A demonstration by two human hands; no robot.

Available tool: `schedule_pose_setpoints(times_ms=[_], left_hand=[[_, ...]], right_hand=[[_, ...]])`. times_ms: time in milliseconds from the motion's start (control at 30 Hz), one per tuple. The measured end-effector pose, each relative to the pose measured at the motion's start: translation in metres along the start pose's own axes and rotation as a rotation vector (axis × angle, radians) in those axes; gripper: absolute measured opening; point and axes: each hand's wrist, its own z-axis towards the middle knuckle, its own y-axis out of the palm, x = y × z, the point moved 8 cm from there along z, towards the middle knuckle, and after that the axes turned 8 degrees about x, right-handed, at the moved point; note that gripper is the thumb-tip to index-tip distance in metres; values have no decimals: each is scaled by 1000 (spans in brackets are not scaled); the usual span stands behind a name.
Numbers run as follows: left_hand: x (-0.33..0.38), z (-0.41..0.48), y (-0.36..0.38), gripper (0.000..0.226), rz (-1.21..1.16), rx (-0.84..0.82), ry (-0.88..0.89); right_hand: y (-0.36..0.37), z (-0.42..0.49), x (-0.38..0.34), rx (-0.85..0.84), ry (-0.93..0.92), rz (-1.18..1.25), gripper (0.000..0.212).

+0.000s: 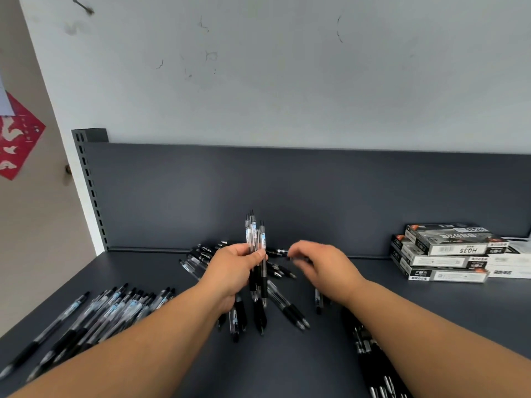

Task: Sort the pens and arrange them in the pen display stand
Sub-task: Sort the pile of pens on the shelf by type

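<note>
I am seeing two bare forearms entering from bottom edge, no sleeves showing anywhere up to frame border. Left hand [232, 271] and right hand [321, 268] both uncovered: no gloves, rings, watch or wristbands. Right hand's fingers are looking motion-blurred; nails unclear.

Stacked boxes [444, 252] sit at the right of the dark shelf [143, 271], a red paper decoration [17, 145] hanging far left.

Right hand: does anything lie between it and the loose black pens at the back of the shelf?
Nothing visible does. The right hand is blurred and directly over the loose black pens, beside the upright bundle gripped by the left hand.
</note>
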Motion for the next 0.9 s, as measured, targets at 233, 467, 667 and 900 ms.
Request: schedule_pose_setpoints(times_ms=[233,467,667,900], left_hand=[[17,-10,-25,12,48,-21,51],[53,-37,-96,10,226,-19,159],[62,-40,-214,4,483,223,99],[29,-40,-267,26,928,242,-51]], right_hand=[[-25,22,-49,267,388,655,13],[32,26,-122,-7,602,1037,10],[83,27,-190,-198,636,1104,25],[136,22,-218,-294,737,1049,18]])
